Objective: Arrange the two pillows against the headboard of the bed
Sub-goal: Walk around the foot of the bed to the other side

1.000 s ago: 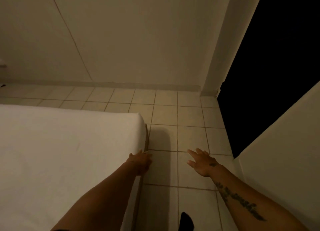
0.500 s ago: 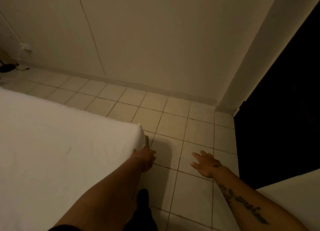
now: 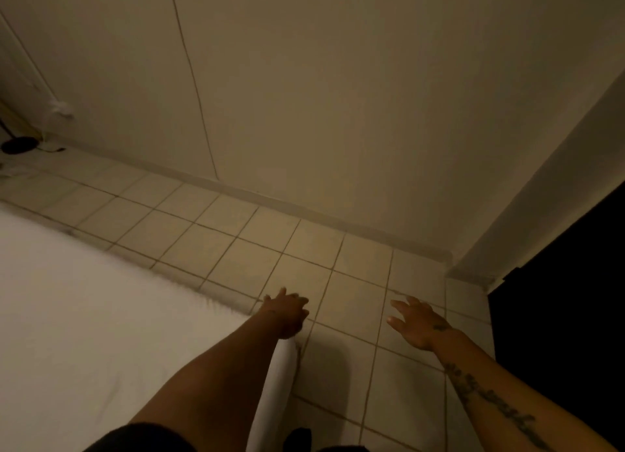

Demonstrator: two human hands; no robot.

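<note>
A bed with a plain white sheet [image 3: 84, 333] fills the lower left of the head view. No pillow and no headboard are in sight. My left hand [image 3: 287, 314] hovers at the bed's far corner with loosely curled fingers, holding nothing; whether it touches the sheet I cannot tell. My right hand [image 3: 417, 324] is out over the tiled floor to the right of the bed, fingers spread, empty. Its forearm carries a tattoo.
Beige floor tiles [image 3: 236, 248] run between the bed and a plain wall [image 3: 338, 96]. A dark doorway [image 3: 568, 299] opens at the right. At the far left a black round object [image 3: 18, 144] with a cable lies by the wall. My dark foot [image 3: 297, 438] is beside the bed.
The view has swung left and up, so more wall and the far left floor show. The doorway and the pale surface at right slid out. Both hands stay outstretched at the bed corner.
</note>
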